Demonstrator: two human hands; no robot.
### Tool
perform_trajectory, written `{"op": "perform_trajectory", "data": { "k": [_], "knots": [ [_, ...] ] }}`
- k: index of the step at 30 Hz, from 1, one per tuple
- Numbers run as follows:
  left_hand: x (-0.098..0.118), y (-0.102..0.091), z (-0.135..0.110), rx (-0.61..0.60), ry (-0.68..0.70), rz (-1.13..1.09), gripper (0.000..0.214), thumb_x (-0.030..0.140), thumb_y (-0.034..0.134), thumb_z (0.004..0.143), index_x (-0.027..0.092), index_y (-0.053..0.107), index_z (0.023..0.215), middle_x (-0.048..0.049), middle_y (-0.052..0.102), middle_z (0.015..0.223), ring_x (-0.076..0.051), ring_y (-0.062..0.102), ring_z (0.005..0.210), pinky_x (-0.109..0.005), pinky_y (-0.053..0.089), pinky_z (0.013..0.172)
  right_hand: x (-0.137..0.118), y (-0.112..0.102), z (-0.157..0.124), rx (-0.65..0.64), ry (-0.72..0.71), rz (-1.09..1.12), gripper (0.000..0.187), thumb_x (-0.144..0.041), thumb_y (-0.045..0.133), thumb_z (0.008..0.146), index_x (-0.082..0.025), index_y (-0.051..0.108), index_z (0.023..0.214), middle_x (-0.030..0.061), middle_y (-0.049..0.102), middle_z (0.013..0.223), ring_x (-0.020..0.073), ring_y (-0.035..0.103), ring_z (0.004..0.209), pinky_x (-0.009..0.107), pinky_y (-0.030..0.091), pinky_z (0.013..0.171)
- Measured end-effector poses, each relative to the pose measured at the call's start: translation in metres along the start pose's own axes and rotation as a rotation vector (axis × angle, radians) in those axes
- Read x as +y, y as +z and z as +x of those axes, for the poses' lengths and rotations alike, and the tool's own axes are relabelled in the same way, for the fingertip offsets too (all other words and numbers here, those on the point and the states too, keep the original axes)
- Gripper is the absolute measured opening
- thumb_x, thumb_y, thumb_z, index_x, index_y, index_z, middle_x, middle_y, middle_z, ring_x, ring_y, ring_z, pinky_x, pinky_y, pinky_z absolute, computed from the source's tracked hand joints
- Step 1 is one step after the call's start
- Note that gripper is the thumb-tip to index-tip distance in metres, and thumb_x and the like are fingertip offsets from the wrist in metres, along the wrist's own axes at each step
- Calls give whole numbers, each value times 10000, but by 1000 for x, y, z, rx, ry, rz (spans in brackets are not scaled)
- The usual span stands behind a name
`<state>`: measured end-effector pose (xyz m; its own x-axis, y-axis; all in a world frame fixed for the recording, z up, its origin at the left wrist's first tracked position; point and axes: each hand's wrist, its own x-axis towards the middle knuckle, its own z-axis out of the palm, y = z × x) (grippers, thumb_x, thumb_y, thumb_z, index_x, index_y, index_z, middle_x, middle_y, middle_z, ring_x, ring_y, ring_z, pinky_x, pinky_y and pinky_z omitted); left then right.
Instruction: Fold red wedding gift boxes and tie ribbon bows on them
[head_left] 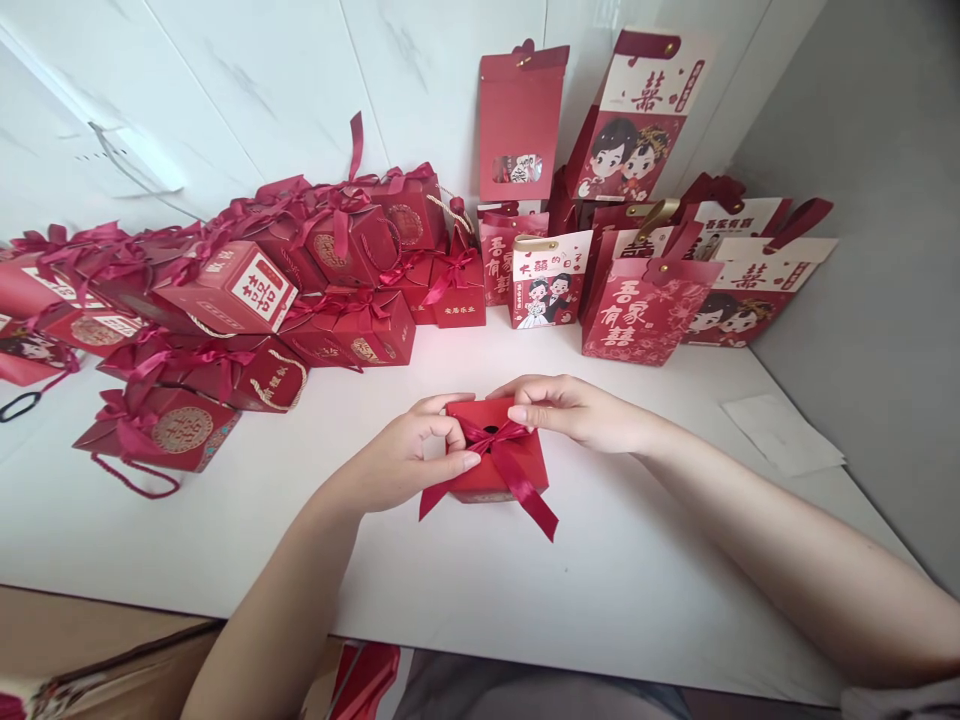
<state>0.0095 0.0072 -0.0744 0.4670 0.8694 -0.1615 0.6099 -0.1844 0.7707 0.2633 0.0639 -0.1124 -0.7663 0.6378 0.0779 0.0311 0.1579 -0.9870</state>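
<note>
A small red gift box [517, 462] stands on the white table in front of me, with a dark red ribbon [517, 480] knotted in a bow across its top. A dark round hole shows at the middle of the lid, beside the knot. My left hand [409, 450] is at the box's left side, its thumb and forefinger pinching the left part of the bow. From the right, my right hand [574, 412] pinches the bow's right part between thumb and fingers. Two ribbon tails hang over the near side of the box. Some right fingertips are hidden behind the box.
Many ribbon-tied red boxes [330, 330] are piled at the back left. Printed red and white gift bags [652, 320] stand at the back right against the wall. A white paper [784, 435] lies at the right. An open cardboard box [97, 640] is below the table's front left edge.
</note>
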Motion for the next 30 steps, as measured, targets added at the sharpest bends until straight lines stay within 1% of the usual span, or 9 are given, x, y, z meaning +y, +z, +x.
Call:
{"op": "perform_trajectory", "data": {
  "k": [5, 8, 11, 13, 16, 19, 24, 26, 30],
  "knots": [
    [1, -3, -1, -53, -22, 21, 287, 398, 630, 893, 214, 569, 681, -14, 434, 1544, -310, 275, 1514, -439, 467, 1097, -2, 1, 0, 23, -61, -107, 374, -456, 588, 988, -180, 592, 737, 68, 642, 1227, 206, 588, 1112, 342, 419, 988],
    [3, -4, -2, -66, -9, 17, 271, 366, 630, 883, 212, 575, 666, -37, 446, 1534, -332, 264, 1517, -420, 533, 1007, -3, 3, 1, 35, -76, -180, 345, -429, 595, 986, -186, 616, 742, 71, 622, 1242, 208, 599, 1114, 351, 420, 997],
    [1, -7, -3, -73, 2, 22, 243, 353, 654, 872, 212, 577, 689, -62, 468, 1518, -338, 269, 1514, -466, 486, 1068, -5, 1, -1, 74, -87, -234, 303, -435, 632, 961, -193, 635, 779, 70, 630, 1219, 226, 598, 1138, 368, 425, 1015],
    [-3, -11, -3, -29, 24, -23, 205, 374, 691, 859, 220, 586, 773, -73, 469, 1522, -334, 276, 1512, -514, 412, 1134, -7, -3, -4, 99, -61, -212, 252, -458, 653, 944, -208, 643, 914, 66, 626, 1235, 231, 598, 1154, 380, 438, 1028],
    [-11, -18, -2, 117, 125, -161, 194, 398, 669, 889, 274, 595, 1018, -62, 461, 1529, -290, 341, 1487, -516, 363, 1175, -12, -11, -9, 119, -6, -108, 333, -494, 646, 944, -243, 591, 1155, 67, 585, 1313, 226, 603, 1159, 371, 487, 1001],
    [-17, -17, 3, 178, 183, -164, 261, 389, 628, 926, 316, 594, 1174, -55, 462, 1513, -256, 391, 1454, -486, 342, 1196, -16, -16, -10, 150, -12, -76, 346, -496, 620, 961, -235, 588, 1186, 76, 581, 1294, 227, 596, 1163, 362, 497, 995],
    [-18, 4, 15, 174, 145, -110, 169, 395, 640, 924, 239, 654, 988, -88, 508, 1447, -273, 444, 1404, -467, 364, 1176, -14, -9, -9, 121, 65, -121, 356, -512, 621, 952, -229, 573, 1162, 75, 607, 1253, 234, 618, 1116, 379, 510, 962],
    [-19, 11, 18, 215, 110, -152, 167, 389, 637, 927, 222, 635, 926, -92, 546, 1404, -269, 482, 1370, -453, 388, 1157, -11, -6, -8, 131, 82, -185, 322, -473, 625, 949, -237, 560, 1158, 68, 610, 1244, 233, 631, 1081, 384, 520, 934],
    [-26, 3, 18, 368, 58, -256, 224, 440, 576, 958, 236, 596, 1048, -105, 584, 1352, -263, 533, 1318, -472, 420, 1127, -9, -11, -10, 233, 32, -330, 202, -348, 515, 992, -235, 556, 1154, 68, 612, 1217, 230, 643, 1065, 397, 512, 926]
  ]
}}
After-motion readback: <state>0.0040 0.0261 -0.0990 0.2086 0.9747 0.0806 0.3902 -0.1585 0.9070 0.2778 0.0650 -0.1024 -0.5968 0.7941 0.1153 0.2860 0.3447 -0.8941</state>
